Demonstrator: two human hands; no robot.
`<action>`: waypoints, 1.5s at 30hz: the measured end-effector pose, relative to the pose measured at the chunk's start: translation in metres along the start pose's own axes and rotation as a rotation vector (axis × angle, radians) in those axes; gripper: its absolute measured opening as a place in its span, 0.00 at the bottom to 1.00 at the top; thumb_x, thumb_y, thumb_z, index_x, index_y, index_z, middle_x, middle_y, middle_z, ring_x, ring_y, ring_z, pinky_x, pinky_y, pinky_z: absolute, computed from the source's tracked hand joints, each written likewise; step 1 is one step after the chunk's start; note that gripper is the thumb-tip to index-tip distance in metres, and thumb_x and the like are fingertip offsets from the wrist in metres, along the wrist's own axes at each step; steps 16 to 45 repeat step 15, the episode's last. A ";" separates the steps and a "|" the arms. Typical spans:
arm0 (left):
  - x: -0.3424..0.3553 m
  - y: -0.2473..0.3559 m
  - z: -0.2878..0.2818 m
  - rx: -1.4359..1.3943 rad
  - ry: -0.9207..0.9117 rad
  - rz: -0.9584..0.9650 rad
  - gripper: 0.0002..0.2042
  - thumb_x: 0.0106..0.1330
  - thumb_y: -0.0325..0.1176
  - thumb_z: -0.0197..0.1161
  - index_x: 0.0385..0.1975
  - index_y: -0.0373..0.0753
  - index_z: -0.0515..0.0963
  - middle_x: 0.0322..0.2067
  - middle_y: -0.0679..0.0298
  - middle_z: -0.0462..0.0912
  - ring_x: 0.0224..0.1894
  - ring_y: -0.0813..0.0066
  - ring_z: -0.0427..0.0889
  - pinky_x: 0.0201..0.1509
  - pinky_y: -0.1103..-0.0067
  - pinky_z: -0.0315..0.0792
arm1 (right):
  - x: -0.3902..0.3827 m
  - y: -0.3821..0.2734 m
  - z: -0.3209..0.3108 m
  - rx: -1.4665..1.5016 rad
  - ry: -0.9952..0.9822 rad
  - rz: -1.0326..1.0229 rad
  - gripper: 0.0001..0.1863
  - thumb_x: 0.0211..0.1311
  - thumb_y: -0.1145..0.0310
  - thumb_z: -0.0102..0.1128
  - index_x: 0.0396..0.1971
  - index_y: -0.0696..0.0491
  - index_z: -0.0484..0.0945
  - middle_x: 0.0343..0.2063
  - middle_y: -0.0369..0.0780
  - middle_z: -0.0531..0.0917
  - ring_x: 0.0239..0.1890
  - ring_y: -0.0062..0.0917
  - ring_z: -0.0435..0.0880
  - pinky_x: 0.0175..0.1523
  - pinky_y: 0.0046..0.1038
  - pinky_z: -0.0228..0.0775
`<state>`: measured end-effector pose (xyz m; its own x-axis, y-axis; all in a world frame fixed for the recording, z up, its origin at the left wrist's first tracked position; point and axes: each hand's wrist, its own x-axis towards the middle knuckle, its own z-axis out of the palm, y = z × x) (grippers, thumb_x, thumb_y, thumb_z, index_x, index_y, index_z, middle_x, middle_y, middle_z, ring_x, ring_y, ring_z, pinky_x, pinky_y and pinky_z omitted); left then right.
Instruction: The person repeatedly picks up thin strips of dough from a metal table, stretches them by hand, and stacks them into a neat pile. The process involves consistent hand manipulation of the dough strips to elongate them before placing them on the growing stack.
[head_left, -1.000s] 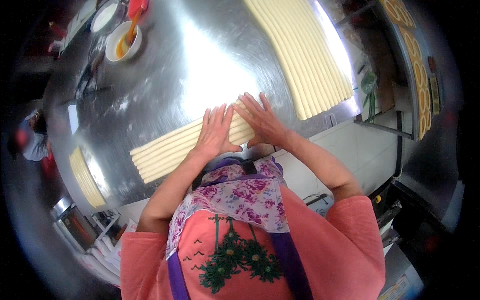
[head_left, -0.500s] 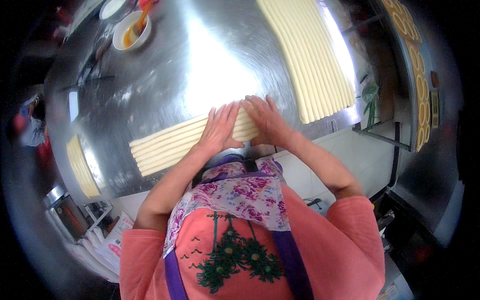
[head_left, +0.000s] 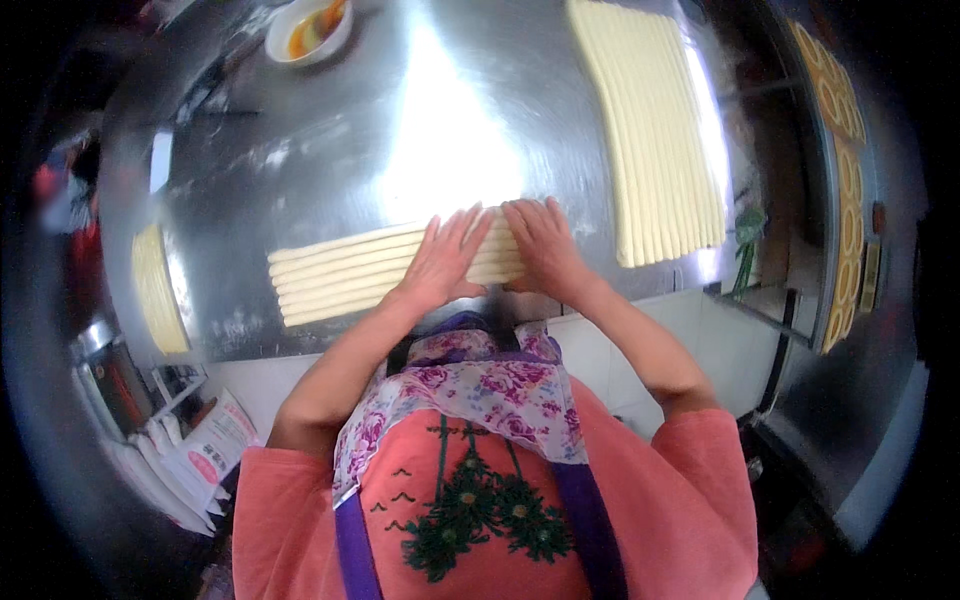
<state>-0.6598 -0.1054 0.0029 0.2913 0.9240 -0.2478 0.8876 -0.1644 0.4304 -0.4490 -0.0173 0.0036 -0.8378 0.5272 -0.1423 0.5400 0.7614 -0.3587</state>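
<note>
Several pale dough ropes (head_left: 335,272) lie side by side in a flat band along the near edge of the metal table. My left hand (head_left: 445,258) rests on the band right of its middle, fingers stretched out and pointing away from me. At the band's right end is my right hand (head_left: 548,250), its fingers also extended, thumb toward the left hand. Between the two hands a short stretch of dough shows. What lies beneath the palms is hidden.
A larger block of dough ropes (head_left: 665,140) lies at the right of the table (head_left: 310,170). Thin strands (head_left: 160,290) sit at the left edge. A white bowl (head_left: 284,50) holds orange-yellow liquid. Shaped pieces fill a rack tray (head_left: 832,325) at right; white sacks (head_left: 205,455) stand lower left.
The whole view has turned slightly, so the dough band looks more level and the bowl sits nearer the top edge. Both hands stay at the band's right part, with small shifts.
</note>
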 end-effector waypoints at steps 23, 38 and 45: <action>-0.254 -0.204 -0.027 -0.640 1.626 -1.186 0.29 0.58 0.19 0.68 0.62 0.40 0.70 0.50 0.61 0.71 0.42 0.73 0.75 0.48 0.77 0.75 | 0.098 -0.101 -0.063 0.144 -0.263 0.222 0.58 0.49 0.51 0.75 0.73 0.59 0.49 0.73 0.53 0.53 0.74 0.45 0.54 0.75 0.52 0.42; -0.254 -0.204 -0.027 -0.640 1.626 -1.186 0.29 0.58 0.19 0.68 0.62 0.40 0.70 0.50 0.61 0.71 0.42 0.73 0.75 0.48 0.77 0.75 | 0.098 -0.101 -0.063 0.144 -0.263 0.222 0.58 0.49 0.51 0.75 0.73 0.59 0.49 0.73 0.53 0.53 0.74 0.45 0.54 0.75 0.52 0.42; -0.254 -0.204 -0.027 -0.640 1.626 -1.186 0.29 0.58 0.19 0.68 0.62 0.40 0.70 0.50 0.61 0.71 0.42 0.73 0.75 0.48 0.77 0.75 | 0.098 -0.101 -0.063 0.144 -0.263 0.222 0.58 0.49 0.51 0.75 0.73 0.59 0.49 0.73 0.53 0.53 0.74 0.45 0.54 0.75 0.52 0.42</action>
